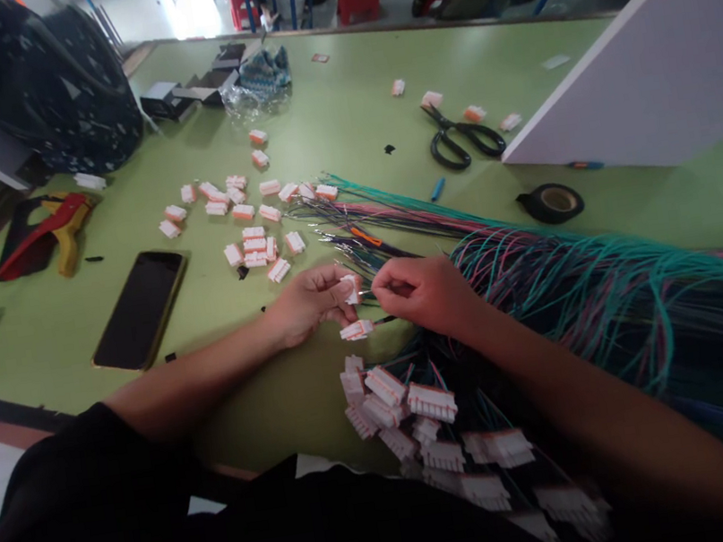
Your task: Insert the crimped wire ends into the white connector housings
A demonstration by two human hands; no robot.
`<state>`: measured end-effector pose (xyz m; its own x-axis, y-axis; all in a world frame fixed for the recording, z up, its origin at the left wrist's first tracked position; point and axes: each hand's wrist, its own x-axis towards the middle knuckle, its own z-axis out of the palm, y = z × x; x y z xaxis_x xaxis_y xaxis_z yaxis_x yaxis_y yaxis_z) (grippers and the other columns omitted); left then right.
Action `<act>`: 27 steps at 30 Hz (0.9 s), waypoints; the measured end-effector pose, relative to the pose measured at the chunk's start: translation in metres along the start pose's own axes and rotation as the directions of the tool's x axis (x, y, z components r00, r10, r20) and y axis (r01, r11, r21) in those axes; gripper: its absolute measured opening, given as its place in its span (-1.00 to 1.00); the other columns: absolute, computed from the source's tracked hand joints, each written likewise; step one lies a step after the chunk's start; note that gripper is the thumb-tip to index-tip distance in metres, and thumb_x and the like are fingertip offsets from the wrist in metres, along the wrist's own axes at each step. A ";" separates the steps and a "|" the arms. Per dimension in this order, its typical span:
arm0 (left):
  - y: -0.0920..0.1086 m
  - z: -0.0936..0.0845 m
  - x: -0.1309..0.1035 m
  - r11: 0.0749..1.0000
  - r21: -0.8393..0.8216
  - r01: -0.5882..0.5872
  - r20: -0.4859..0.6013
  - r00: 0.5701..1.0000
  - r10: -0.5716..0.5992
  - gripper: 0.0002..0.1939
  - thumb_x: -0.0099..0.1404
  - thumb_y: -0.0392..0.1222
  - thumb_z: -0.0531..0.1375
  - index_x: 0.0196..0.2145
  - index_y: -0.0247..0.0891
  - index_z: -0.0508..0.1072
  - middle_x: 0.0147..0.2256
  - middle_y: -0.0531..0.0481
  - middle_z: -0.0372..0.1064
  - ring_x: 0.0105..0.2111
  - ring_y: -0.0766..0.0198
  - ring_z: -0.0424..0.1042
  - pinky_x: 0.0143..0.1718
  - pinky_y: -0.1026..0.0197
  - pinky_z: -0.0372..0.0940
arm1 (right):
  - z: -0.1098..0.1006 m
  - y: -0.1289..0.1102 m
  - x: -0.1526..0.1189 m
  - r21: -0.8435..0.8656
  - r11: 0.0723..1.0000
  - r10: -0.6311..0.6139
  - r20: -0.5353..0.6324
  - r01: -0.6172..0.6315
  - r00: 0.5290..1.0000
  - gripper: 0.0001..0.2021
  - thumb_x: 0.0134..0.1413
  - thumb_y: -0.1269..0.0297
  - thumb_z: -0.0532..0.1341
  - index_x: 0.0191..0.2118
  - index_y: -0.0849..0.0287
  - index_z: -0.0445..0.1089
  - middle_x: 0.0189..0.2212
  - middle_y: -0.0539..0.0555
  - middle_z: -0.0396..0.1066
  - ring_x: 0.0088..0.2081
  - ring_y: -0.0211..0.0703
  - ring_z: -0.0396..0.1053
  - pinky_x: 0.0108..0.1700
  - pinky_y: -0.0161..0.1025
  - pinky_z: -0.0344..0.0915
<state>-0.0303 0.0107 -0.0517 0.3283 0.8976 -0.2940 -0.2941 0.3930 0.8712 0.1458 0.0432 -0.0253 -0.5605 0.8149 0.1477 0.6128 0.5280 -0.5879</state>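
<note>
From where I stood, a dark patterned bag (55,90) sat at the far left of the green table (351,109). Nearer the person, a red-and-yellow hand tool (60,227) lay partly over something black, and a dark-faced phone (140,311) rested flat, at a slant, above the left forearm. To its right, loose white-and-orange connectors (254,246) were scattered, some bunched together, others singly. Behind them stood a few black boxes (166,101) with crinkled clear plastic (248,102) just beside.

The left hand (312,305) came in over the table, its thumb and fingers closed on a small white connector (351,290), held up near the middle. Just below it was another connector (357,330) with a dark lead running off to the right. Closer to the person's body, a cluster of wired connectors (432,403) hung together, the nearest ones blurred.

The right hand (429,292) faced the left, slightly apart from it, its fingers curled in and pinching a thin wire (366,293) at the held connector's right side. I could not tell how far the wire reached in.

Beyond the right hand, black-handled scissors (450,135) lay open. A long bundle of teal, pink and dark wires (536,254) spread rightward, with a roll of black tape (555,202) behind it, near a pale upright panel (641,48).
</note>
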 end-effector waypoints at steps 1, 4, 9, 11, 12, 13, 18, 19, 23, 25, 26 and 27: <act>0.000 0.001 -0.001 1.000 0.024 -0.004 -0.023 1.000 0.005 -0.74 0.04 -0.14 0.32 -0.43 -0.35 0.36 -0.56 0.13 0.32 -0.62 0.48 0.34 -0.57 0.41 0.26 | 0.001 0.000 0.000 -0.007 1.000 -0.015 -0.001 0.015 1.000 -0.86 -0.13 0.31 0.10 -0.58 0.16 0.35 -0.69 -0.07 0.29 -0.63 -0.37 0.12 -0.49 -0.37 0.04; 0.000 0.004 -0.002 0.995 0.095 -0.012 -0.062 0.998 0.018 -0.74 0.05 -0.13 0.31 -0.44 -0.35 0.36 -0.58 0.12 0.32 -0.63 0.48 0.32 -0.58 0.40 0.23 | 0.004 0.001 -0.001 -0.052 0.996 -0.069 0.017 0.070 0.997 -0.86 -0.11 0.31 0.10 -0.56 0.16 0.35 -0.70 -0.07 0.27 -0.63 -0.37 0.12 -0.48 -0.37 0.03; -0.001 0.007 -0.005 0.984 0.170 -0.050 -0.073 0.995 0.063 -0.73 0.03 -0.10 0.31 -0.45 -0.35 0.35 -0.60 0.13 0.32 -0.63 0.45 0.31 -0.58 0.38 0.20 | 0.010 0.000 -0.003 -0.149 0.980 -0.120 0.074 0.130 0.990 -0.82 -0.04 0.31 0.07 -0.53 0.17 0.37 -0.66 -0.03 0.30 -0.59 -0.33 0.17 -0.46 -0.35 0.01; -0.002 0.008 -0.006 0.979 0.191 -0.071 -0.083 0.993 0.089 -0.73 0.04 -0.11 0.30 -0.45 -0.34 0.34 -0.58 0.13 0.32 -0.63 0.45 0.31 -0.57 0.37 0.20 | 0.011 -0.001 -0.003 -0.151 0.982 -0.106 0.082 0.117 0.991 -0.81 -0.02 0.31 0.07 -0.52 0.18 0.38 -0.64 -0.01 0.33 -0.56 -0.31 0.20 -0.46 -0.34 0.01; -0.002 0.008 -0.006 0.976 0.202 -0.077 -0.084 0.992 0.096 -0.74 0.05 -0.10 0.29 -0.45 -0.34 0.34 -0.58 0.13 0.32 -0.63 0.45 0.31 -0.56 0.37 0.20 | 0.010 -0.001 -0.002 -0.127 0.986 -0.093 0.090 0.104 0.992 -0.81 -0.02 0.30 0.07 -0.52 0.19 0.38 -0.64 -0.01 0.33 -0.56 -0.31 0.20 -0.46 -0.34 0.01; -0.002 0.009 -0.006 0.974 0.212 -0.080 -0.080 0.992 0.099 -0.74 0.05 -0.10 0.29 -0.45 -0.34 0.34 -0.58 0.13 0.31 -0.62 0.45 0.31 -0.56 0.37 0.19 | 0.007 0.000 0.000 -0.079 0.993 -0.080 0.118 0.090 0.990 -0.81 -0.02 0.30 0.08 -0.53 0.19 0.37 -0.64 -0.01 0.33 -0.56 -0.32 0.20 -0.46 -0.35 0.02; -0.002 0.013 -0.010 0.968 0.232 -0.091 0.040 0.996 0.083 -0.72 0.08 -0.06 0.26 -0.45 -0.34 0.33 -0.57 0.11 0.29 -0.59 0.42 0.33 -0.52 0.34 0.22 | -0.024 0.015 0.014 0.143 0.990 -0.046 0.222 0.015 0.974 -0.75 0.03 0.19 0.08 -0.53 0.19 0.37 -0.57 -0.01 0.40 -0.50 -0.30 0.28 -0.42 -0.35 0.12; -0.002 0.014 -0.012 0.966 0.239 -0.102 0.063 0.994 0.089 -0.73 0.09 -0.06 0.25 -0.45 -0.33 0.32 -0.56 0.11 0.29 -0.58 0.42 0.33 -0.51 0.34 0.23 | -0.030 0.019 0.016 0.085 0.996 -0.002 0.164 -0.012 0.986 -0.77 0.02 0.22 0.08 -0.52 0.18 0.38 -0.55 0.00 0.41 -0.49 -0.29 0.29 -0.41 -0.34 0.13; -0.001 0.017 -0.018 0.894 0.376 -0.244 0.077 0.970 0.232 -0.81 0.11 -0.14 0.23 -0.40 -0.32 0.37 -0.48 0.05 0.32 -0.49 0.40 0.34 -0.43 0.34 0.25 | -0.036 0.030 0.019 -0.309 0.945 0.149 0.102 -0.111 0.984 -0.86 -0.08 0.37 0.13 -0.47 0.15 0.44 -0.51 0.04 0.46 -0.46 -0.21 0.32 -0.43 -0.29 0.09; -0.002 0.017 -0.021 0.814 0.488 -0.314 0.092 0.946 0.310 -0.85 0.13 -0.17 0.21 -0.36 -0.31 0.41 -0.41 -0.01 0.37 -0.43 0.38 0.35 -0.39 0.34 0.26 | -0.029 0.029 0.017 -0.471 0.878 0.180 0.160 -0.085 0.971 -0.85 -0.09 0.38 0.13 -0.44 0.13 0.46 -0.45 0.07 0.49 -0.42 -0.16 0.35 -0.45 -0.27 0.06; -0.002 0.018 -0.023 0.771 0.539 -0.340 0.108 0.935 0.337 -0.86 0.14 -0.18 0.19 -0.35 -0.30 0.42 -0.38 -0.03 0.39 -0.41 0.36 0.35 -0.37 0.33 0.26 | -0.025 0.027 0.017 -0.534 0.843 0.185 0.171 -0.067 0.968 -0.84 -0.08 0.39 0.13 -0.42 0.13 0.47 -0.42 0.09 0.50 -0.40 -0.14 0.36 -0.46 -0.27 0.05; -0.003 0.018 -0.024 0.727 0.582 -0.363 0.131 0.925 0.358 -0.86 0.15 -0.18 0.18 -0.34 -0.29 0.43 -0.37 -0.05 0.40 -0.39 0.34 0.36 -0.35 0.31 0.27 | -0.022 0.025 0.016 -0.583 0.811 0.186 0.169 -0.054 0.968 -0.83 -0.08 0.39 0.12 -0.40 0.14 0.48 -0.40 0.11 0.51 -0.39 -0.12 0.37 -0.47 -0.26 0.04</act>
<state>-0.0215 -0.0158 -0.0396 0.3157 0.9445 0.0909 0.1892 -0.1566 0.9694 0.1643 0.0747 -0.0204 -0.5227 0.8465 -0.1008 0.8518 0.5235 -0.0211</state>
